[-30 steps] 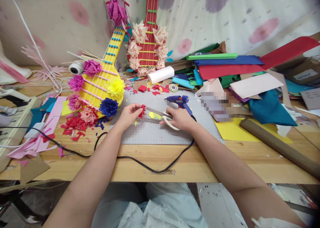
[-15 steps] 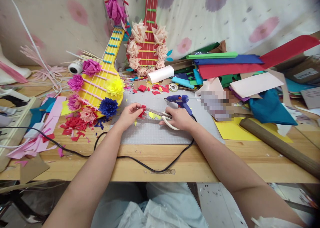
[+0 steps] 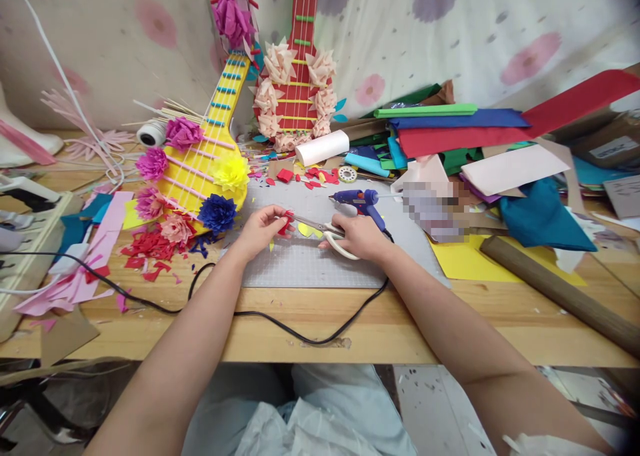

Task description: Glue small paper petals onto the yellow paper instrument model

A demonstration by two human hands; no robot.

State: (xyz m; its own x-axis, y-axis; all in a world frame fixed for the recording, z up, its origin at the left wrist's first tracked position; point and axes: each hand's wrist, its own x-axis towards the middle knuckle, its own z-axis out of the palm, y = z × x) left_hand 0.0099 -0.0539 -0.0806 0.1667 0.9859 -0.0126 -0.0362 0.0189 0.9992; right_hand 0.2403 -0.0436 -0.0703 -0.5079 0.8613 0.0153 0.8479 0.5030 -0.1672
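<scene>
My left hand (image 3: pixel 260 229) pinches a small red paper piece (image 3: pixel 286 223) over the grey cutting mat (image 3: pixel 310 263). My right hand (image 3: pixel 357 237) grips white-handled scissors (image 3: pixel 325 231), whose blades point left and meet the red piece. A yellow paper scrap (image 3: pixel 309 231) lies on the mat under the blades. A blue glue gun (image 3: pixel 361 201) rests just beyond my right hand, its black cord (image 3: pixel 280 326) looping over the table's front edge.
A yellow paper guitar (image 3: pixel 200 169) with paper flowers lies to the left; a red one (image 3: pixel 295 89) leans on the wall. Red paper scraps (image 3: pixel 150 249) litter the left. Stacked coloured paper sheets (image 3: pixel 450 136), a white roll (image 3: pixel 323 148) and a brown cardboard tube (image 3: pixel 560 296) fill the right.
</scene>
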